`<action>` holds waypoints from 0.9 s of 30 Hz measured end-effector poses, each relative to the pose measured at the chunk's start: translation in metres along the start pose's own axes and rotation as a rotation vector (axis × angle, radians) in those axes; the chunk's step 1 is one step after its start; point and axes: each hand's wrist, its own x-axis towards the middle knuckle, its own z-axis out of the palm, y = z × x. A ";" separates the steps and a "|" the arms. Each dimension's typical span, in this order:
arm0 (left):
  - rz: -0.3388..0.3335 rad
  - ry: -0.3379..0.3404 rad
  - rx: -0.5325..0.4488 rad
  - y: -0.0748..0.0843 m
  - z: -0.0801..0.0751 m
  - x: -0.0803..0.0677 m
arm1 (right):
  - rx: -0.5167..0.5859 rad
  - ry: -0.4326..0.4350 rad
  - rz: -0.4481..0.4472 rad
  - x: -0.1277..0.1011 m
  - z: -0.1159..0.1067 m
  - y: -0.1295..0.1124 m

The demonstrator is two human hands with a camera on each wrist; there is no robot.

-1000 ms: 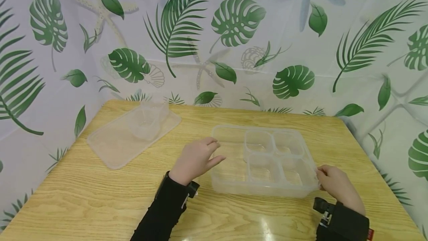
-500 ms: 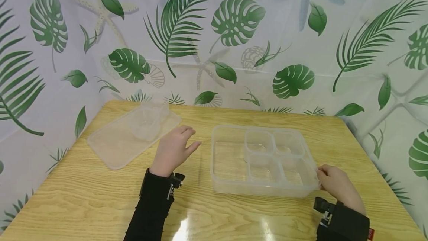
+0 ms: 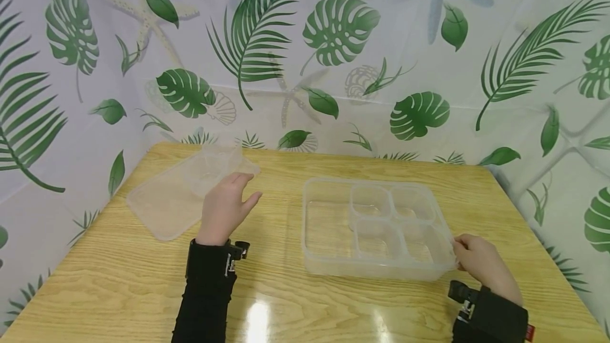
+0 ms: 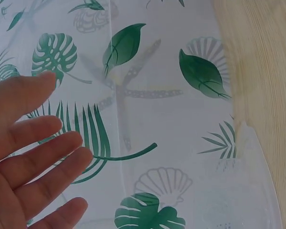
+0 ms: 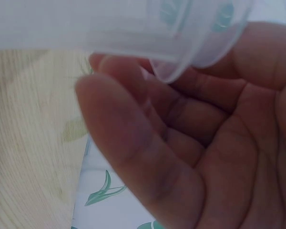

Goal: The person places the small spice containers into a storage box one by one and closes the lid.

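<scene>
Now I see my left hand point(image 3: 224, 208) spread loose, hovering left of the divided container point(image 3: 376, 226), my right hand point(image 3: 478, 261) cupping its near right corner, fingers curled.

Both arms wear long black sleeves that end at the wrists, leaving the left hand point(image 3: 224, 208) and the right hand point(image 3: 481, 263) bare. A small black device with silvery metal parts is strapped at each wrist. A small red tag shows at the edge of the right sleeve.
</scene>
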 end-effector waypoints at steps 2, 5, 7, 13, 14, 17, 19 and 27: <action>-0.022 -0.002 -0.001 -0.003 -0.001 -0.001 | -0.003 0.000 -0.003 0.000 0.000 0.000; -0.063 -0.012 -0.001 -0.008 -0.003 -0.001 | -0.010 0.000 -0.006 0.000 -0.001 0.000; -0.092 -0.024 0.000 -0.012 -0.003 -0.002 | -0.009 -0.001 -0.009 0.001 -0.001 -0.001; -0.159 -0.055 -0.002 -0.023 0.001 -0.004 | -0.008 0.001 -0.009 0.001 -0.001 -0.001; -0.166 -0.059 -0.002 -0.024 0.002 -0.004 | -0.008 0.002 -0.009 0.001 -0.001 -0.001; -0.186 -0.077 0.003 -0.029 0.005 -0.005 | -0.007 0.004 -0.009 0.000 -0.001 -0.001; -0.197 -0.090 0.008 -0.032 0.007 -0.006 | -0.007 0.007 -0.009 0.000 0.000 -0.001; -0.242 -0.143 0.037 -0.040 0.013 -0.010 | 0.005 0.004 -0.001 -0.001 0.000 0.000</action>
